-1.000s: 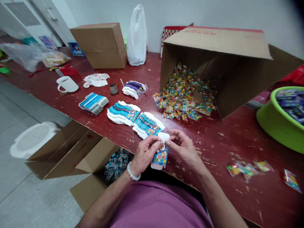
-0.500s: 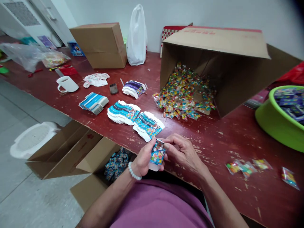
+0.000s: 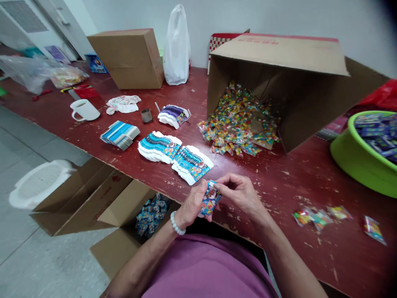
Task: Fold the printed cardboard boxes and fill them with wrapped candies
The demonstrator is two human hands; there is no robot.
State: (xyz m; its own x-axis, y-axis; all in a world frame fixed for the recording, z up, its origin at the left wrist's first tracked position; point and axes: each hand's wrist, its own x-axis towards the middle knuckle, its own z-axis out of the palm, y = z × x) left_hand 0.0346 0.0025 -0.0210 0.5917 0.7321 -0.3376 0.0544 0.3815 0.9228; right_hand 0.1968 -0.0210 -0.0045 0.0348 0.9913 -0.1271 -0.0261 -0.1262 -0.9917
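A small blue printed carton (image 3: pixel 210 199) is held at the table's front edge by my left hand (image 3: pixel 192 203), its thumb along the side and fingers behind. My right hand (image 3: pixel 240 191) pinches the white flap at the carton's upper end between thumb and fingertips. Just beyond lie two fanned stacks of flat blue cartons, the nearer stack (image 3: pixel 192 164) and the farther stack (image 3: pixel 159 147). Small clear packets of colourful candy (image 3: pixel 240 120) spill from a cardboard box on its side. What is inside the held carton is hidden.
The tipped cardboard box (image 3: pixel 279 58) stands at the back right, a green basin (image 3: pixel 350 159) of dark packs at far right. Loose candy packets (image 3: pixel 321 219) lie right of my hands. A white mug (image 3: pixel 85 110) stands left. Below, an open box holds blue cartons (image 3: pixel 151 215).
My right fingers have pressed over the carton's upper end, where the flap now lies lower. The carton has tilted, and its white lower flap no longer shows as open.
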